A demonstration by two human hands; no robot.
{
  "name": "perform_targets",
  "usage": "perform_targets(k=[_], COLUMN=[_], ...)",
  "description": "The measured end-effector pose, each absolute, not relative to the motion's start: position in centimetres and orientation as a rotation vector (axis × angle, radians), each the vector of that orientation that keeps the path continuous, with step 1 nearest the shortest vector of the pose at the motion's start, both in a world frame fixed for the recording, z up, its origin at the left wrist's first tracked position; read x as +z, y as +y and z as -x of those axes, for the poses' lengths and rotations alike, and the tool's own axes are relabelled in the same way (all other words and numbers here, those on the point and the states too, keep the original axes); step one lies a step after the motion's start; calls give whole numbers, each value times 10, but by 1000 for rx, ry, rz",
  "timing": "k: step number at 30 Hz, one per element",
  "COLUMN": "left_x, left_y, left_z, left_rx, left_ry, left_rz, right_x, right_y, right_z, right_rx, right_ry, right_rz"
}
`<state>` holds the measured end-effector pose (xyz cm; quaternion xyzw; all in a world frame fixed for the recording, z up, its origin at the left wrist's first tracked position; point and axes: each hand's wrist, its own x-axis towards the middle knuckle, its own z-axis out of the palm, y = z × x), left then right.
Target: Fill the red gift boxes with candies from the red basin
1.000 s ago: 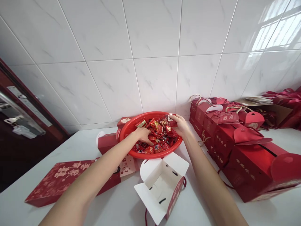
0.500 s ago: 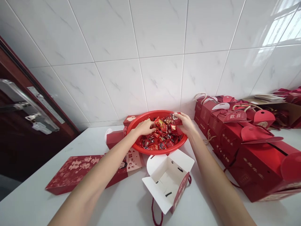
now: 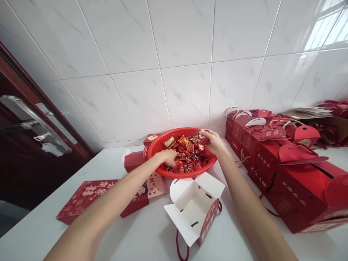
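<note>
A red plastic basket (image 3: 152,159) stands against the wall, filled with wrapped sweets (image 3: 187,145). My left hand (image 3: 168,157) reaches into its left side; the fingertips are sunk among the sweets, so their grip is hidden. A gold-and-red wrapped sweet (image 3: 170,141) lies just behind that hand. At the basket's right rim, my right hand (image 3: 215,141) is closed on a dark red wrapped sweet (image 3: 202,137); whether it holds more than one I cannot tell. Directly in front of the basket sits an open gift box (image 3: 194,204) with a white inside, its flaps spread and nothing in it.
Several red gift boxes (image 3: 288,181) with cord handles stand in rows on the right. A flat red box (image 3: 84,197) lies on the left, partly behind my forearm. A cardboard carton (image 3: 339,127) is at the far right. A dark door (image 3: 24,163) with keys borders the left.
My left hand has moved slightly towards me and deeper into the sweets, uncovering the gold-and-red sweet. My right hand stays at the rim with its sweet.
</note>
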<state>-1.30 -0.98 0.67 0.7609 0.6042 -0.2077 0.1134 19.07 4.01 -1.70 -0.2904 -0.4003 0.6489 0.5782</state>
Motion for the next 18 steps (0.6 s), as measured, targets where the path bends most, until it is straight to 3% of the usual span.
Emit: perform_targets(k=[14, 18], left_x=[-7, -8], left_y=[4, 2], left_z=[28, 26], left_rx=[426, 435], left_ry=[1747, 1668], left_rz=[-2359, -2445], right_x=[-15, -15], right_y=[36, 37], right_z=[-188, -188], right_rx=[1499, 1497], right_ry=[-908, -921], right_rz=[682, 684])
